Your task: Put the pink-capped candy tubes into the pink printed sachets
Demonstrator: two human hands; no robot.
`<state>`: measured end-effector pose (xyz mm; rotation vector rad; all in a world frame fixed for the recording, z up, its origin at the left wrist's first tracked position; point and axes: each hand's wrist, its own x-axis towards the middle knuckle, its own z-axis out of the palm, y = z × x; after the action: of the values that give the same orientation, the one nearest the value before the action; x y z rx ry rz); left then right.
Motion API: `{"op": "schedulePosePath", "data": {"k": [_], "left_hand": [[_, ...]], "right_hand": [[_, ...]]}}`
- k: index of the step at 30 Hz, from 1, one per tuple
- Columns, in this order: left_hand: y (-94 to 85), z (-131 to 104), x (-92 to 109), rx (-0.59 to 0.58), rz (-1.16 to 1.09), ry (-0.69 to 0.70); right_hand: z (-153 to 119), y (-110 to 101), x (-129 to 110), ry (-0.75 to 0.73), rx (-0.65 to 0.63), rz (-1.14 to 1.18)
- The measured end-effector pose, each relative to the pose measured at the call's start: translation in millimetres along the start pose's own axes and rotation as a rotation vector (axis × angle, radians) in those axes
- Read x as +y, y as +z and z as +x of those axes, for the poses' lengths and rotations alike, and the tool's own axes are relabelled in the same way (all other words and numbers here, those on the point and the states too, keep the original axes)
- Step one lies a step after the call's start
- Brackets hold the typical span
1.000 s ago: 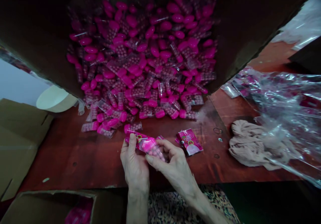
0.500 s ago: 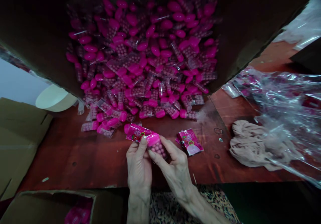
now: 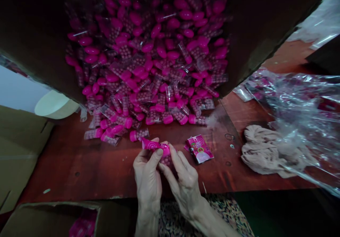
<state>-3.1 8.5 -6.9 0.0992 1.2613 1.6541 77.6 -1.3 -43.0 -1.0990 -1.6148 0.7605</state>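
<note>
Between both hands, above the table's front edge, is a small clear container of pink balls [image 3: 166, 160] with a pink top. My left hand [image 3: 149, 173] pinches a printed pink wrapper [image 3: 152, 145] against the container's top. The fingers of my right hand [image 3: 184, 176] close around the container's right side and hide part of it. A capped container [image 3: 139, 134] lies just beyond my left hand. To the right of my hands, a stack of printed pink wrappers [image 3: 200, 149] rests on the table.
A large open carton [image 3: 249, 28] spills many pink-capped containers [image 3: 159, 70] onto the red-brown table [image 3: 92, 166]. At right are a beige cloth [image 3: 260, 150] and clear plastic bags [image 3: 300, 106]. A pale bowl [image 3: 55, 105] stands at left; another open box [image 3: 53, 219] sits lower left.
The wrapper has come down over the container's pink top, and my right fingers have shifted up along it. The capped container beyond my left hand now shows more fully. The view has shifted slightly.
</note>
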Motion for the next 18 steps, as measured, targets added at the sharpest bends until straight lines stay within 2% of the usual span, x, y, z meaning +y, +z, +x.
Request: {"op": "schedulePosePath", "data": {"k": [3, 7, 11, 15, 18], "left_hand": [[-0.4, 0, -1, -0.058, -0.034, -0.004], [-5.3, 7, -1, -0.168, -0.027, -0.064], [-8.5, 11, 0, -0.176, -0.002, -0.095], [-6.9, 10, -2, -0.149, 0.022, -0.097], [-3.9, 7, -4, -0.149, 0.027, -0.087]], "right_hand": [[1, 1, 0, 0.063, 0.014, 0.075], [8, -3, -3, 0.330, -0.020, 0.242], [15, -10, -6, 0.525, -0.129, 0.341], [20, -16, -8, 0.500, -0.231, 0.305], [20, -16, -9, 0.404, -0.199, 0.211]]}}
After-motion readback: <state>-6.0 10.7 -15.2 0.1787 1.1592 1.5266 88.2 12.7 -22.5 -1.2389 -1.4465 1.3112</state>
